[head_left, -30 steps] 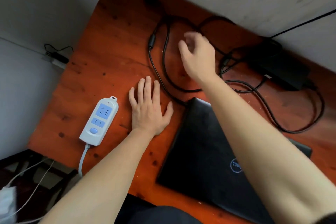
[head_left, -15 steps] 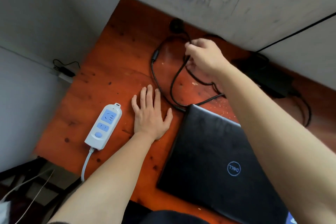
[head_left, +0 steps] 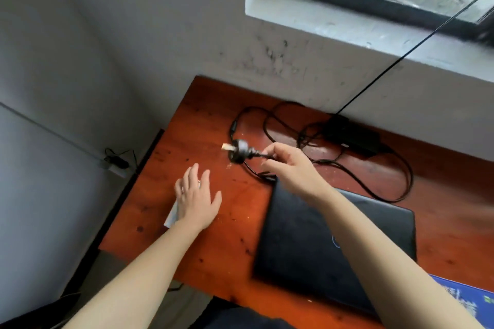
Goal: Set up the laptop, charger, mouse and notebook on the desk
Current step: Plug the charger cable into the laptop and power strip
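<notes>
Black and closed, the laptop [head_left: 334, 248] lies nearest us on the red-brown counter [head_left: 441, 195]. Just left of it, our left hand [head_left: 197, 195] is spread, fingers straight, over the white power strip [head_left: 171, 215], hiding most of it. Beyond, our right hand [head_left: 291, 168] pinches the charger cable [head_left: 258, 154] just behind the plug [head_left: 239, 152], which is raised off the wood with its prongs pointing left.

Plugging in looks to be our step. We should uncover the sockets, steady the strip by its edge, move our pinch onto the plug body, turn the prongs down and press straight. Farthest, the charger brick [head_left: 352, 133] sits by the wall among loose loops that could snag.
</notes>
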